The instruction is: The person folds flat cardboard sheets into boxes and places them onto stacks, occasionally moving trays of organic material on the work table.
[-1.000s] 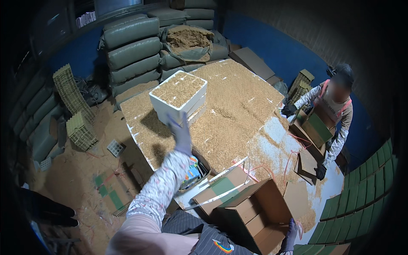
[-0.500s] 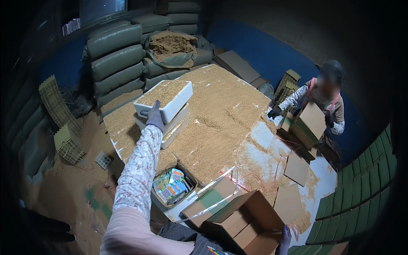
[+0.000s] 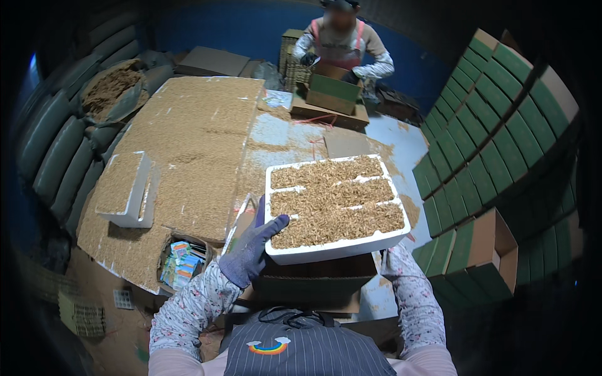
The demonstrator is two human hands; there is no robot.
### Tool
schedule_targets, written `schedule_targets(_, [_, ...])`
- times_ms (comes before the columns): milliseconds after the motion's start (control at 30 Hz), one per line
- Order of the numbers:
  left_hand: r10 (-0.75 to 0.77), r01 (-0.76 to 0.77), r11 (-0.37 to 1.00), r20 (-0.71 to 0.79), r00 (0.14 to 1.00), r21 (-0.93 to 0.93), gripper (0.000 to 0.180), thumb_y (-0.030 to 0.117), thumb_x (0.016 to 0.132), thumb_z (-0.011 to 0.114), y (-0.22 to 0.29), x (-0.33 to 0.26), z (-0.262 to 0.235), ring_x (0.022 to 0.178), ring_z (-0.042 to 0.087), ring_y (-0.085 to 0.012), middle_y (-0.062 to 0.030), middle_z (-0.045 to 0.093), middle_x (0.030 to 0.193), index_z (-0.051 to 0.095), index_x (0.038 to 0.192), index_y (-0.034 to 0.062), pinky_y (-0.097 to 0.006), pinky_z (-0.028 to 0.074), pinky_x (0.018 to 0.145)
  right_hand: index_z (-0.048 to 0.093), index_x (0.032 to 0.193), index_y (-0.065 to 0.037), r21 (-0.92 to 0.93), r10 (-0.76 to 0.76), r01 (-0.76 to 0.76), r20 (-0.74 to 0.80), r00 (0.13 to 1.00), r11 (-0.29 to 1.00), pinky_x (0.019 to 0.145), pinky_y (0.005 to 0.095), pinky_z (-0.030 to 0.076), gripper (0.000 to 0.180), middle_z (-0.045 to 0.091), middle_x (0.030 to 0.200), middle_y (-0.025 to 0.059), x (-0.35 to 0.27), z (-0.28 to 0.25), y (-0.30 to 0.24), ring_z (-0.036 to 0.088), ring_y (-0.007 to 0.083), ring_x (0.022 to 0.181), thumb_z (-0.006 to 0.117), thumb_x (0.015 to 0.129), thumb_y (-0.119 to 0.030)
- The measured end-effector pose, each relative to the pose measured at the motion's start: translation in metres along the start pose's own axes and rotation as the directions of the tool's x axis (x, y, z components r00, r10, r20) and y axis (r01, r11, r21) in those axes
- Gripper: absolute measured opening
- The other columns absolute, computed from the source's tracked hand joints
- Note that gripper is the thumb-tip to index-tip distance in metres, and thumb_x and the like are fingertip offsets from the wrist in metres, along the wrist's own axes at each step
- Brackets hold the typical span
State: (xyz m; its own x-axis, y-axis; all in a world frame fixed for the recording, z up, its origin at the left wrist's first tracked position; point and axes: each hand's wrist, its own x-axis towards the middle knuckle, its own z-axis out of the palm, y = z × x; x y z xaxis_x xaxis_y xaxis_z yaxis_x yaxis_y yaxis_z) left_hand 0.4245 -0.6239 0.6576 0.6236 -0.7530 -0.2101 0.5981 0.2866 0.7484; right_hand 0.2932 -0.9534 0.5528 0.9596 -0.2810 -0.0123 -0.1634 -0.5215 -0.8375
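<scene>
A white foam box (image 3: 338, 241) filled with straw-coloured husks is held up in front of me, tilted slightly. My left hand (image 3: 251, 245), in a purple-grey glove, grips its left end, thumb over the rim. My right hand is hidden behind the box's lower right corner; only its flowered sleeve (image 3: 414, 288) shows, so its grip cannot be seen. Right below the box stands a green and brown carton (image 3: 307, 289), its mouth partly covered. To the left, more white foam boxes (image 3: 135, 194) are stacked, the top one full of husks.
Husks cover much of the table (image 3: 182, 138). A small carton of colourful packets (image 3: 182, 260) stands at its near edge. Across the table a co-worker (image 3: 345, 44) handles a green carton (image 3: 332, 94). Green cartons (image 3: 495, 113) are piled at right, filled sacks (image 3: 47, 131) at left.
My left hand has brought a husk-filled foam box from the stack over to the carton in front of me. My right hand has left the carton's rim. The view has turned right.
</scene>
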Motion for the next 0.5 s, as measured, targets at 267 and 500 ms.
schedule_targets(267, [-0.155,0.197,0.918,-0.145,0.977,0.345,0.073,0.009,0.082,0.057,-0.01,-0.081,-0.029,0.119,0.05,-0.0243,-0.0122,0.044,0.136,0.021,0.146,0.0104,-0.037,0.044,0.097,0.061,0.105,-0.001,0.084,0.171,-0.167,-0.048,0.984,0.982,0.067,0.0335,0.046,0.041,0.062,0.075,0.0116,-0.038,0.029,-0.022,0.056,0.0202,0.068,0.043,0.096,-0.037])
schedule_targets(500, [-0.212,0.256,0.772,-0.144,0.967,0.582,0.089,0.007,0.084,0.06,-0.028,-0.069,-0.017,0.128,0.033,-0.0151,-0.0106,0.026,0.148,0.0,0.149,0.0102,-0.029,0.03,0.105,0.061,0.112,-0.001,0.294,0.222,-0.324,0.331,0.917,0.899,0.084,0.0307,0.047,0.049,0.064,0.097,0.0094,-0.019,0.001,-0.025,0.058,0.0188,0.088,0.044,0.095,-0.043])
